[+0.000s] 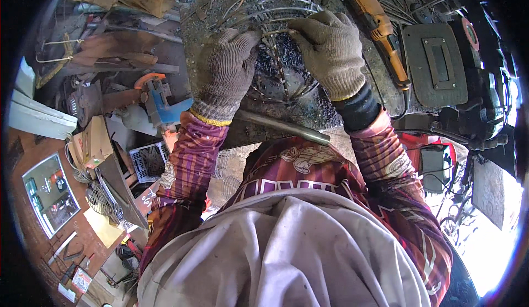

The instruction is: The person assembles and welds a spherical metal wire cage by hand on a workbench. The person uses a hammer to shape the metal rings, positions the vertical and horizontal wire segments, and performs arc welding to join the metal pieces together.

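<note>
Both hands wear grey knitted work gloves over a dark, dirty workbench (193, 9). My left hand (227, 64) is closed at one end of a short thin metal rod (276, 32); its fingertips are partly hidden by the glove. My right hand (329, 50) pinches the other end between thumb and fingers. Under and beyond the rod lies a frame of bent metal wire (281, 70), with curved ribs at the far side and a rounded end toward me. A metal pipe (284, 126) lies along the bench's near edge.
An orange angle grinder (380, 28) lies right of my right hand, beside a dark plate with a rectangular frame (441, 64). Loose wires and rods lie at the far side. On the left are a blue-and-orange tool (162, 100), a cardboard box (91, 144) and a white plastic basket (149, 161).
</note>
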Tool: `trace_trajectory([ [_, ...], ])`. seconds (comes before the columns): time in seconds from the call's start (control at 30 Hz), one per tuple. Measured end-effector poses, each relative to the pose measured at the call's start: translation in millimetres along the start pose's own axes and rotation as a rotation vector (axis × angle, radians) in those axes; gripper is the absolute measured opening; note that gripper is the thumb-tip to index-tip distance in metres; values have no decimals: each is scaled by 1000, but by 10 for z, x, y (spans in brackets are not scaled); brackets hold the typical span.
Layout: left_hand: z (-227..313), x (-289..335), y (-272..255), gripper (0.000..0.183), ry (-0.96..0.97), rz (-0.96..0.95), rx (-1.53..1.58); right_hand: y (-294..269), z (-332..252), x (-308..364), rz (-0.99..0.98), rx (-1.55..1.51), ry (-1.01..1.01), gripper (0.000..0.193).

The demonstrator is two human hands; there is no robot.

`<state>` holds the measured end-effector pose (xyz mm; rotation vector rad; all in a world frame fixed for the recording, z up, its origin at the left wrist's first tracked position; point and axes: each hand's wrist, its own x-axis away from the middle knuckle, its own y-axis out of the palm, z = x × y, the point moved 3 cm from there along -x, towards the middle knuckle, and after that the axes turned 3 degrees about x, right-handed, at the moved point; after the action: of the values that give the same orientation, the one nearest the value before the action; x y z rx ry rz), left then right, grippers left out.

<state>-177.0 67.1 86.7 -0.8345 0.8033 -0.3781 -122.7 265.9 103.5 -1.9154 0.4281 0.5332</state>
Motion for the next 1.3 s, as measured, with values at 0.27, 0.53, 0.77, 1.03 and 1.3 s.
trace_trajectory([
  [0.27,68,-47,-76,33,-2,-28,-19,-1,16,6,46,4,-33,16],
  [0.53,48,-89,-72,41,18,-91,-60,-17,-99,-70,-43,-60,130,25],
  [0.77,-27,7,-17,38,52,-22,-59,-14,-135,-98,-124,17,160,25],
  [1.03,84,-54,-136,32,24,19,-49,9,-143,-83,-111,14,179,25],
  [1.3,14,231,-371,19,-176,458,200,50,-57,-61,-126,-1,152,27],
])
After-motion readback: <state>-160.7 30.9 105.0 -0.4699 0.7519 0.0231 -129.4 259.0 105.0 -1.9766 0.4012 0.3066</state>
